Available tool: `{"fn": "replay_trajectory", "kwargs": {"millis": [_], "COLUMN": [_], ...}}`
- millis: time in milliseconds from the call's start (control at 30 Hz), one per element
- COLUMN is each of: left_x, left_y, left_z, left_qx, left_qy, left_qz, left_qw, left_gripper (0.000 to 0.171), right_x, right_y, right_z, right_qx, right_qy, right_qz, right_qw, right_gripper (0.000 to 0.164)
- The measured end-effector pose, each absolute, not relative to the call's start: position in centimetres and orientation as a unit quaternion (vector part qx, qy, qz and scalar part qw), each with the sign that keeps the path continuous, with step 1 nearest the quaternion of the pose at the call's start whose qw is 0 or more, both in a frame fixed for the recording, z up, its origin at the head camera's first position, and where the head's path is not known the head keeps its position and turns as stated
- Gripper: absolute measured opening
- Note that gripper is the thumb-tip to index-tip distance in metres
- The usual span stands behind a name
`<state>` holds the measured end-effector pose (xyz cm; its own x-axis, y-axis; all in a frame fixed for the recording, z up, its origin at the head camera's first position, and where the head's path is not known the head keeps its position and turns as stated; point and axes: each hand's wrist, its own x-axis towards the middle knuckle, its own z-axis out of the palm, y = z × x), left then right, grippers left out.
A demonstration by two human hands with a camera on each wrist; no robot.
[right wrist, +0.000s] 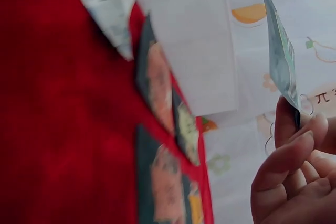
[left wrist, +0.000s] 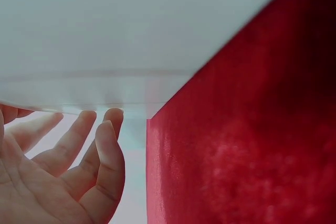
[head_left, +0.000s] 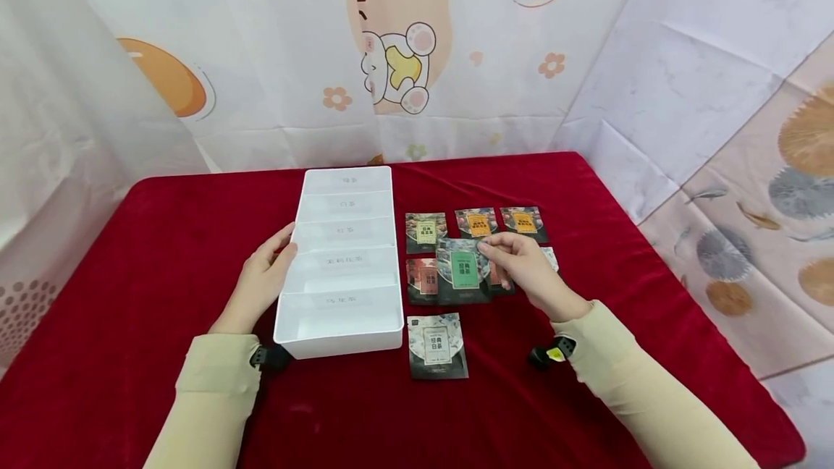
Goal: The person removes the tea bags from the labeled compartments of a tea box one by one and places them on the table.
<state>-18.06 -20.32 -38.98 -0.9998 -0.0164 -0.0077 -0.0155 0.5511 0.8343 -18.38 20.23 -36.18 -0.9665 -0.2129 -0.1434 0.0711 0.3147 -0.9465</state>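
My right hand (head_left: 524,266) pinches a tea sachet with a green label (head_left: 465,270) by its right edge, thumb against fingers. In the right wrist view that sachet (right wrist: 282,51) is seen nearly edge-on, raised off the cloth. At the left side of the white divided box (head_left: 345,347), my left hand (head_left: 263,273) rests its fingertips against the outer wall. The left wrist view shows the fingers (left wrist: 107,156) slightly bent, touching the box wall (left wrist: 94,30). Behind the held sachet lies a red-labelled sachet (head_left: 422,282), partly covered.
A white sachet (head_left: 438,346) lies near the box's front right corner. Farther back are a yellow-green one (head_left: 426,232) and two orange ones, left (head_left: 476,223) and right (head_left: 523,223). Red cloth (head_left: 163,266) covers the table; a printed curtain (head_left: 280,93) hangs behind.
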Motion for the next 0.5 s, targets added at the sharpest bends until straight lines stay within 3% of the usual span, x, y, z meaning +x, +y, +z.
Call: {"fn": "replay_trajectory", "kwargs": {"millis": [500], "left_x": [-18.2], "left_y": [-20.4], "left_z": [-38.9], "left_qx": [-0.006], "left_qy": [-0.883], "left_qz": [-0.469], "left_qw": [0.008], "left_gripper": [0.054], "right_x": [-15.5], "right_y": [24.5], "right_z": [-38.8], "right_qx": [-0.019], "right_qy": [0.824], "right_qz": [-0.532], "right_qw": [0.192], "right_gripper": [0.037]}}
